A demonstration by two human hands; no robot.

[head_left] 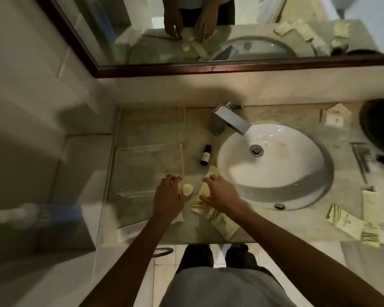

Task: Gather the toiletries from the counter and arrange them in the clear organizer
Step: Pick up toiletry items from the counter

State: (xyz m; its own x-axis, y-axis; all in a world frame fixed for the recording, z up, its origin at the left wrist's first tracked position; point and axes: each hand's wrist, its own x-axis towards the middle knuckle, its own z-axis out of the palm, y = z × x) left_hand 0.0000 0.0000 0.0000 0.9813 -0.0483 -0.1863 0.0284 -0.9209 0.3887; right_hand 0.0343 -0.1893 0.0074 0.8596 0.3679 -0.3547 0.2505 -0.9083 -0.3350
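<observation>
Standing at the counter [264, 227], we take the sink [275, 165] as our landmark. Our right hand [220, 193] lies just left of the sink, palm down on a cream packet [203, 191]; the fingers are spread and flat over it, pressing rather than closed around it. The packet's long axis runs from near us up toward the mirror [208, 29], tilted slightly right, with its far end showing beyond the fingertips and its near end below the palm. A second packet [222, 222] lies nearer us, partly under the wrist. Our left hand [167, 198], further left of the sink, has curled fingers touching a small round soap [187, 189]; whether they grip it we cannot tell. The clear organizer [146, 151] stands left of the sink, and a dark bottle [205, 155] lies between them, cap toward the mirror.
</observation>
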